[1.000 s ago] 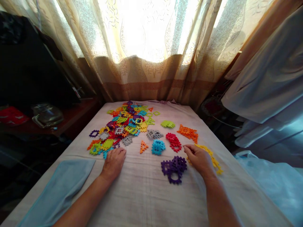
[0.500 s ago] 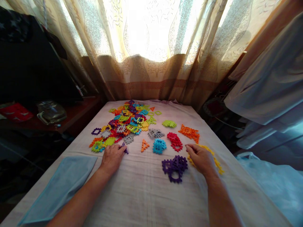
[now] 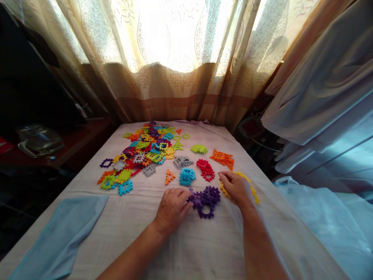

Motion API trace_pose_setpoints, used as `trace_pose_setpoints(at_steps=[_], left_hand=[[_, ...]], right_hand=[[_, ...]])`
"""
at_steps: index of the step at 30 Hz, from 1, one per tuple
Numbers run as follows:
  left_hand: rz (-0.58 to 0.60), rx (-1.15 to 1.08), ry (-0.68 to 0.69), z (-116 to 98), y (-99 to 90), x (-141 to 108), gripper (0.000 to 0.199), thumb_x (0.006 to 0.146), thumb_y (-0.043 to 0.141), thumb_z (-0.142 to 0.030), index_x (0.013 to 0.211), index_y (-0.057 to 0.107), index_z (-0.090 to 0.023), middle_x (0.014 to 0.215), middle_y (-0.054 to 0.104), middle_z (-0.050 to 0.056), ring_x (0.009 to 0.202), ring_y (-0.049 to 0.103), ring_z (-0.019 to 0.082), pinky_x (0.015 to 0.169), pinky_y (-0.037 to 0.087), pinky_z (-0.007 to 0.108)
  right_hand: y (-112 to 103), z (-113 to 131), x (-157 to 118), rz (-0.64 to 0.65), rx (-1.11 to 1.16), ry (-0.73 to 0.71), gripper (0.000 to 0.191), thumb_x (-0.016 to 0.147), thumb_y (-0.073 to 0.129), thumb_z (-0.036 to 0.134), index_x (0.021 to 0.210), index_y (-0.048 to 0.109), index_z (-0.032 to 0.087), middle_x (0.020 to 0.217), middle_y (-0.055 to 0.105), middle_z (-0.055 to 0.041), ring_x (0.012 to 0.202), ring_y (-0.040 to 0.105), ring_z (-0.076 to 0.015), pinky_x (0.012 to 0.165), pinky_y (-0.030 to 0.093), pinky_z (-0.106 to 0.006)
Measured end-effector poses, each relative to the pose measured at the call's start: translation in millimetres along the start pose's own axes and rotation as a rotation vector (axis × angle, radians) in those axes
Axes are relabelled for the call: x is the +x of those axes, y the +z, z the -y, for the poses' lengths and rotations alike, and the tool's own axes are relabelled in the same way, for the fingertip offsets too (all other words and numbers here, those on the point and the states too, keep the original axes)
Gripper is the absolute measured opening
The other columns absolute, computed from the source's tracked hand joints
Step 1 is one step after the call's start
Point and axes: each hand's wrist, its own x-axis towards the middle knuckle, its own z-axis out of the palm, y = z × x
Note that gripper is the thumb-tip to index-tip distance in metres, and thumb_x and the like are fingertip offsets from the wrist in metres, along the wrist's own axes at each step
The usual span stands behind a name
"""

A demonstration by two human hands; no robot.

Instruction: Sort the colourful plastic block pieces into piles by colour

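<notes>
My left hand (image 3: 174, 208) pinches a small purple triangular interlocking piece (image 3: 196, 200) by its edge. That piece is at the left side of a pile of purple pieces (image 3: 212, 194), overlapping it in view. My right hand (image 3: 237, 189) is closed, thumb and fingers together, above the yellow toothed pieces (image 3: 254, 191); whether anything is between its fingertips is hidden. Around the hands lie blue pieces (image 3: 187, 177), red pieces (image 3: 205, 170), an orange triangle (image 3: 169, 177), grey pieces (image 3: 183, 161), orange pieces (image 3: 222, 158) and lime-green pieces (image 3: 199, 149).
A large mixed heap of coloured pieces (image 3: 148, 146) covers the table's far left. A light-blue cloth (image 3: 62, 233) lies at the near left. A glass jug (image 3: 39, 142) stands on a side surface. Curtains (image 3: 163, 85) hang behind; a plastic bag (image 3: 309, 217) is at right.
My left hand has carried the purple triangle rightward from the mixed heap to the purple pile, uncovering a blue piece. My right hand stays by the yellow pieces. The view has shifted slightly right.
</notes>
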Motion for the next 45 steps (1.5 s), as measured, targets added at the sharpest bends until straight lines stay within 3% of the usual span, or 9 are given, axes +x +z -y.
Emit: trace_pose_setpoints(at_steps=[5,12,16,21,26,29,33,39,45], left_hand=[[0.037,-0.041,0.060,-26,23.6,19,0.021,0.085,0.062,-0.032,0.106,0.066,-0.030,0.101,0.066,0.005,0.097,0.058,0.021,0.087,0.046,0.039],[-0.007,-0.098,0.033,-14,31.8,14,0.034,0.086,0.062,-0.031,0.120,0.061,-0.027,0.109,0.063,0.007,0.101,0.058,0.022,0.087,0.049,0.039],[-0.081,-0.022,0.009,19,12.7,-6,0.029,0.089,0.056,-0.032,0.117,0.062,-0.025,0.107,0.065,0.008,0.100,0.060,0.022,0.087,0.050,0.039],[-0.170,0.148,-0.072,78,-27.4,-48,0.026,0.092,0.049,-0.028,0.112,0.065,-0.023,0.103,0.068,0.007,0.096,0.062,0.021,0.086,0.050,0.037],[-0.342,0.258,-0.160,125,-52.1,-77,0.026,0.093,0.045,-0.029,0.107,0.066,-0.022,0.100,0.070,0.006,0.092,0.064,0.020,0.083,0.052,0.036],[-0.468,0.260,-0.166,139,-52.8,-82,0.026,0.093,0.044,-0.028,0.104,0.067,-0.022,0.095,0.070,0.006,0.088,0.065,0.020,0.081,0.053,0.035],[-0.587,0.177,-0.182,146,-50.9,-83,0.024,0.092,0.046,-0.027,0.102,0.068,-0.021,0.093,0.071,0.005,0.088,0.066,0.020,0.084,0.053,0.035],[-0.668,-0.060,-0.361,149,-57.4,-85,0.028,0.089,0.047,-0.036,0.095,0.070,-0.020,0.092,0.072,0.006,0.087,0.068,0.020,0.084,0.055,0.033],[-0.694,-0.253,-0.520,156,-57.0,-83,0.033,0.083,0.049,-0.043,0.092,0.071,-0.020,0.092,0.073,0.007,0.088,0.069,0.021,0.084,0.055,0.034]], right_hand=[[1,-1,1,-0.004,-0.001,-0.007,0.036,0.084,0.045,0.045,0.088,0.074,0.023,0.080,0.074,-0.0042,0.074,0.067,-0.0201,0.067,0.047,-0.029],[0,2,0,0.021,0.005,-0.011,0.036,0.084,0.045,0.044,0.088,0.074,0.023,0.081,0.074,-0.0048,0.074,0.067,-0.0200,0.066,0.047,-0.028],[1,3,-1,0.032,0.008,-0.010,0.037,0.083,0.044,0.046,0.089,0.073,0.024,0.080,0.074,-0.0038,0.075,0.067,-0.0207,0.065,0.046,-0.028],[4,11,-4,0.019,0.001,-0.051,0.035,0.083,0.046,0.045,0.087,0.074,0.025,0.077,0.074,-0.0032,0.073,0.067,-0.0208,0.065,0.046,-0.028],[15,50,-20,0.099,-0.039,-0.170,0.031,0.086,0.048,0.040,0.089,0.074,0.025,0.083,0.075,-0.0029,0.076,0.068,-0.0204,0.067,0.047,-0.028],[35,89,-40,0.190,-0.104,-0.332,0.028,0.089,0.047,0.032,0.091,0.073,0.024,0.090,0.075,-0.0039,0.082,0.068,-0.0198,0.073,0.047,-0.028],[84,143,-62,0.329,-0.119,-0.475,0.024,0.089,0.049,0.024,0.097,0.071,0.024,0.097,0.072,-0.0040,0.090,0.066,-0.0181,0.079,0.046,-0.026],[159,185,-44,0.272,-0.114,-0.333,0.036,0.084,0.061,0.028,0.119,0.060,0.020,0.125,0.059,-0.0094,0.111,0.057,-0.0218,0.092,0.044,-0.031],[187,196,-26,0.214,-0.248,-0.262,0.043,0.080,0.065,0.044,0.113,0.060,0.019,0.121,0.059,-0.0133,0.111,0.054,-0.0283,0.088,0.046,-0.038]])
